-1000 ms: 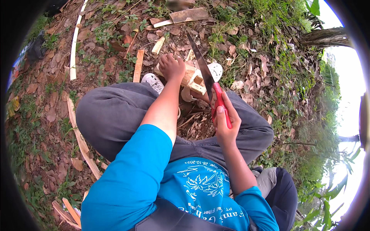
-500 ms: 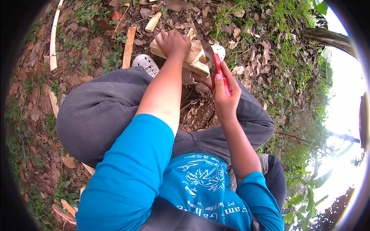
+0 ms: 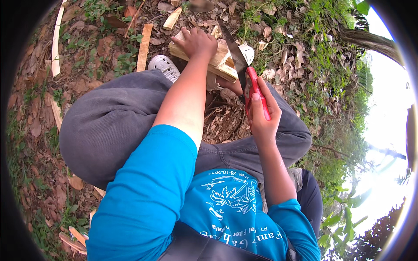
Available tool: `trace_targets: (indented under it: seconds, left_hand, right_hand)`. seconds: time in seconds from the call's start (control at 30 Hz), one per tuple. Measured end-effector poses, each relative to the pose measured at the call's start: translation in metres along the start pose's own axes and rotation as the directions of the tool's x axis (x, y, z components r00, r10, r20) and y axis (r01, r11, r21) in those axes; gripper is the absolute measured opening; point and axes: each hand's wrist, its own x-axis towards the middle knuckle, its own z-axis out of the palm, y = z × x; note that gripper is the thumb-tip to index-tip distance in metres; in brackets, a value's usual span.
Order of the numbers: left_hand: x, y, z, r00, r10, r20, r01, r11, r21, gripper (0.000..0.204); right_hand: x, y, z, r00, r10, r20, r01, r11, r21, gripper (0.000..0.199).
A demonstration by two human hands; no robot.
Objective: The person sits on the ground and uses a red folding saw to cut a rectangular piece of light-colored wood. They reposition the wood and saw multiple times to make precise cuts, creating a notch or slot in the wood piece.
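Observation:
My left hand (image 3: 198,43) bears down on a pale, rough-split wood block (image 3: 224,67), its fingers bent over the far side. The block lies in front of my crossed legs, by my white clog (image 3: 164,67). In my right hand (image 3: 264,114) is the red handle of a handsaw (image 3: 238,58), with my fingers closed round it. The blade points away from me and slants across the right end of the block. Whether the teeth touch the wood, I cannot tell.
Wood offcuts lie on the leafy ground, among them a flat strip (image 3: 144,48), a short piece (image 3: 172,18) and a long thin strip (image 3: 56,41) at far left. A tree trunk (image 3: 370,42) stands at the upper right. My bent knees flank the work.
My right hand has drawn the saw back toward me and slightly right, showing more of the handle's side. My left hand stays on the block.

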Motion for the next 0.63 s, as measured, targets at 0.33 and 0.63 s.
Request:
trace_targets:
  seconds: [0.33,0.63]
  left_hand:
    - [0.001,-0.057,-0.011,0.984,-0.079,0.157,0.104,0.982,-0.158,0.066]
    - [0.005,-0.067,-0.040,0.927,-0.100,0.361,0.081,0.994,0.069,0.077]
  right_hand:
    - [-0.010,0.023,-0.012,1.000,-0.015,0.013,0.014,0.997,0.073,0.043]
    - [0.002,0.025,-0.044,0.989,-0.042,0.140,0.027,0.994,0.102,0.046]
